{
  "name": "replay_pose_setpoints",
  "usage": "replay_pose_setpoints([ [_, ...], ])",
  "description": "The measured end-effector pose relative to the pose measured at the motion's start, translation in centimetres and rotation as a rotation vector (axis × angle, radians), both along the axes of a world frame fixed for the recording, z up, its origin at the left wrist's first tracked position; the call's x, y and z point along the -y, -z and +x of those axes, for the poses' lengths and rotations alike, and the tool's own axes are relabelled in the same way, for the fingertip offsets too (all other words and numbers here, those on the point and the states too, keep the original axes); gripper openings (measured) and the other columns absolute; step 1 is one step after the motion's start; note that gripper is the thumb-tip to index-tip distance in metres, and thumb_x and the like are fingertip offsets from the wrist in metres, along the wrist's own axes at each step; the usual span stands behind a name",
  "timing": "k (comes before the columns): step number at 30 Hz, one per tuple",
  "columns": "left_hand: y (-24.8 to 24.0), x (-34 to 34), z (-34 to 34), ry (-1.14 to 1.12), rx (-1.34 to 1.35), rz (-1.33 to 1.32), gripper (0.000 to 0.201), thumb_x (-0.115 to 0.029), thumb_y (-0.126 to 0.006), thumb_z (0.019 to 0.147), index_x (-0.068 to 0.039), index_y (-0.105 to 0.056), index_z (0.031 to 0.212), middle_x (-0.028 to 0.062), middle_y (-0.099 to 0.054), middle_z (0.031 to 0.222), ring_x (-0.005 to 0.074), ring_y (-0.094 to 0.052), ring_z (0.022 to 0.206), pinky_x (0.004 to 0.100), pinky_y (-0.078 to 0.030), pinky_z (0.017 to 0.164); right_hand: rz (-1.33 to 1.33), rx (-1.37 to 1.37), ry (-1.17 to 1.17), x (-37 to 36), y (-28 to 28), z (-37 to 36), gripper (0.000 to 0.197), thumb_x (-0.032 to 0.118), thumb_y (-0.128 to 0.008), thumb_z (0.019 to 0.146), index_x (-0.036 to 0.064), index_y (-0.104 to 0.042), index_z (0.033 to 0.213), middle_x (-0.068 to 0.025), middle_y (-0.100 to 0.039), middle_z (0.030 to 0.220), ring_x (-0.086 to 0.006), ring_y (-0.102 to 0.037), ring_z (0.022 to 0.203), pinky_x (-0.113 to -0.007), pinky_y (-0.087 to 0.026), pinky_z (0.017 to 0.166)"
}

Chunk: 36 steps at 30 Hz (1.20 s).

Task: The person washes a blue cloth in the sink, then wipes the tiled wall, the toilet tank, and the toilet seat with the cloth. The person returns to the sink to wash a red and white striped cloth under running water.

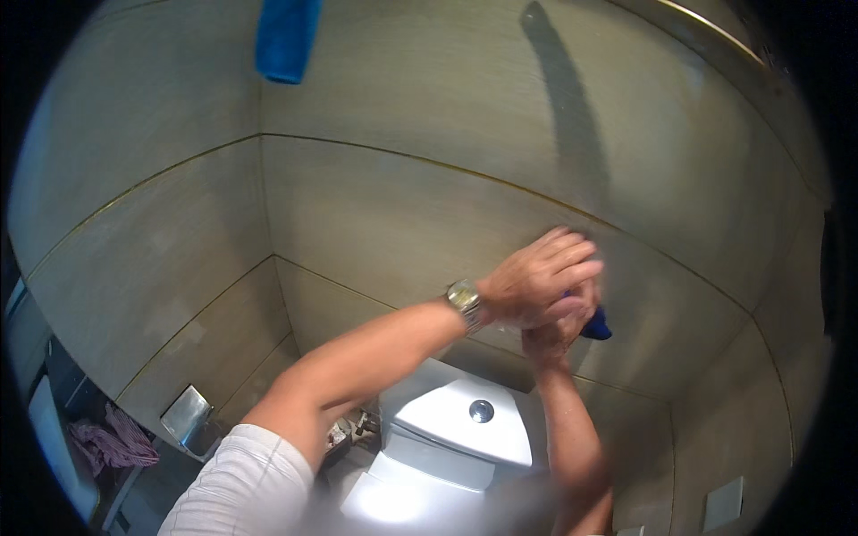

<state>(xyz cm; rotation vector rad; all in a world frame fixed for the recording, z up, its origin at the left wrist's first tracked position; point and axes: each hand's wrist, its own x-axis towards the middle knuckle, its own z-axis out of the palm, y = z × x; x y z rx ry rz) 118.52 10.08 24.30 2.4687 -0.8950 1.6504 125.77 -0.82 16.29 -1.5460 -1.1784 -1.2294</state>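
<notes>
The left hand (541, 277) lies flat with its fingers spread, pressed over the right hand (556, 332) against the tiled wall (375, 205). The right hand is curled around one dark blue cloth (597, 324), of which only a corner shows at the hand's right side, touching the wall just above the toilet tank. One silver wristwatch (465, 299) sits on the left wrist. Below the hands stands one white toilet (447, 429) with a round flush button (482, 411) on the tank lid. A second blue cloth (286, 37) hangs at the top edge of the wall. At the lower left, one metal paper holder (186, 415) is fixed to the wall, and a pink striped cloth (112, 442) lies bunched beside it.
</notes>
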Motion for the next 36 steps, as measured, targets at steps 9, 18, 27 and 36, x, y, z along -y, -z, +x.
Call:
replay_pose_setpoints([
  [9, 14.8, -5.8, -15.7, -0.267, -0.244, -1.181, 0.048, -0.032, -0.062, 0.104, -0.009, -0.052, 0.145, 0.0122, -0.057, 0.139, 0.0288, -0.057, 0.129, 0.0432, -0.058, 0.095, -0.19, 0.215, -0.112, -6.1, 3.7, -5.7, 0.038, 0.001, -0.075, 0.077, 0.0174, -0.07, 0.111, -0.0108, -0.06, 0.146, -0.0378, -0.05, 0.137, -0.051, -0.038, 0.112],
  [18, 15.3, -11.8, -16.4, 0.372, -0.096, -1.866, 0.056, -0.048, -0.044, 0.111, -0.006, -0.045, 0.149, 0.0127, -0.056, 0.143, 0.024, -0.056, 0.132, 0.0384, -0.051, 0.107, -0.166, 0.08, -0.374, -12.8, 0.2, -14.2, 0.046, -0.001, -0.067, 0.068, 0.0114, -0.072, 0.112, -0.0134, -0.058, 0.143, -0.0406, -0.051, 0.135, -0.051, -0.041, 0.112],
  [27, 4.9, -7.9, -17.1, -0.352, 0.324, -0.736, 0.069, -0.012, -0.06, 0.1, 0.003, -0.029, 0.16, 0.0256, -0.035, 0.162, 0.0383, -0.041, 0.147, 0.0467, -0.036, 0.12, 0.014, 0.187, -0.21, -14.4, -12.9, -12.4, 0.046, -0.007, -0.069, 0.071, 0.015, -0.076, 0.11, -0.0109, -0.064, 0.125, -0.0345, -0.059, 0.113, -0.044, -0.051, 0.096],
  [36, 1.7, -11.0, -12.0, -0.438, 0.475, -0.484, 0.094, -0.03, -0.077, 0.089, 0.001, -0.023, 0.16, 0.0371, -0.024, 0.162, 0.0514, -0.029, 0.151, 0.0656, -0.028, 0.12, -0.371, -0.077, -0.504, -14.8, -17.1, -12.8, 0.055, 0.005, -0.07, 0.088, 0.0052, -0.058, 0.142, -0.021, -0.065, 0.133, -0.0376, -0.064, 0.123, -0.044, -0.052, 0.104],
])
